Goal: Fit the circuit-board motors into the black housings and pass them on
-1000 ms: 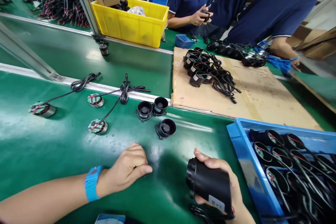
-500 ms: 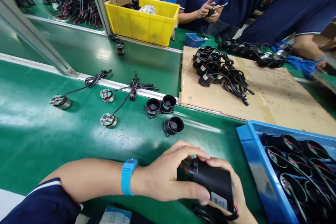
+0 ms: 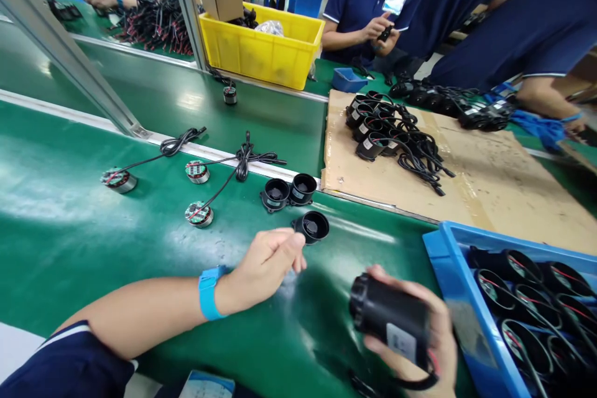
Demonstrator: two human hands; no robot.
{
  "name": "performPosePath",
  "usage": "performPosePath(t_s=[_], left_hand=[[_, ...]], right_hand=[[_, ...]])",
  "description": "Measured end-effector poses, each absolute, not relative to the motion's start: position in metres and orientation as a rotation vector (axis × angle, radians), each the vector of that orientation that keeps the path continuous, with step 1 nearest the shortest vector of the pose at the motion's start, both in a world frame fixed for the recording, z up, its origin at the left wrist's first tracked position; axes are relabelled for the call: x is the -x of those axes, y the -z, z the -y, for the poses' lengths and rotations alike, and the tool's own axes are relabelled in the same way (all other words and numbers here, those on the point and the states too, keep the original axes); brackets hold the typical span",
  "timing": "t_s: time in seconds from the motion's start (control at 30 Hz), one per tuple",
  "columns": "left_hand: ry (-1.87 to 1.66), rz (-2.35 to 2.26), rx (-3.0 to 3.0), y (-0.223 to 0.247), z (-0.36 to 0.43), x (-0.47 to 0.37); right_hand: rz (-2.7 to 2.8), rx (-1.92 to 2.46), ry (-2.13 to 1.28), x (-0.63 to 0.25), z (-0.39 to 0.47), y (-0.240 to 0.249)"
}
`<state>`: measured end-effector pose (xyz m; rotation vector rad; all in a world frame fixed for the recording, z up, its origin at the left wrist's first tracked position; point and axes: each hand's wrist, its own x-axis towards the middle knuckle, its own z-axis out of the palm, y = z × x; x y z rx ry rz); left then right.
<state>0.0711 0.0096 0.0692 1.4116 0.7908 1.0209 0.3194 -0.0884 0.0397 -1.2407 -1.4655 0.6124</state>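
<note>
In my right hand (image 3: 441,323) is a black cylindrical motor housing (image 3: 392,320), tilted on its side, with a pale label, a red wire and a black cable at its near end. My left hand (image 3: 263,267), with a blue wrist strap, is apart from it, fingers curled together; what they hold, if anything, is hidden. Just beyond those fingers stands an open black cup-shaped housing (image 3: 313,227), with two more cups (image 3: 275,194) behind it. Farther left lie round motor cores with green circuit boards (image 3: 199,214) and black cables (image 3: 242,158).
At right stands a blue bin (image 3: 441,261) of wired black housings. Cardboard (image 3: 471,168) beyond carries a cluster of cabled housings (image 3: 373,144). A yellow crate (image 3: 261,53) and a metal post (image 3: 84,56) stand across the bench. Co-workers (image 3: 373,6) handle parts opposite.
My left hand has let go of the motor housing and moved left, towards the black cups. My right hand keeps the housing and has shifted slightly right. The view has moved a little.
</note>
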Motion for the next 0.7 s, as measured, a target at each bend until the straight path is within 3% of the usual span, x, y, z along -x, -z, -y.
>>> performPosePath(t_s=[0.1, 0.23, 0.37, 0.53, 0.7], left_hand=[[-0.937, -0.796, -1.49, -0.051, -0.003, -0.052], [-0.768, -0.789, -1.61, -0.036, 0.007, -0.039], [-0.448, -0.58, -1.828, -0.031, 0.008, -0.045], [-0.287, -0.549, -1.916, -0.017, 0.01, -0.081], [-0.274, -0.521, -1.939, -0.021, 0.013, -0.113]], right_hand=[[1.323, 1.461, -0.312, -0.323, 0.079, -0.031], [1.599, 1.764, -0.434, -0.326, 0.055, -0.013], [1.379, 1.773, -0.261, -0.329, 0.048, -0.008], [1.595, 1.816, -0.533, -0.336, 0.039, 0.002], [1.606, 1.789, -0.526, -0.329, 0.035, 0.006]])
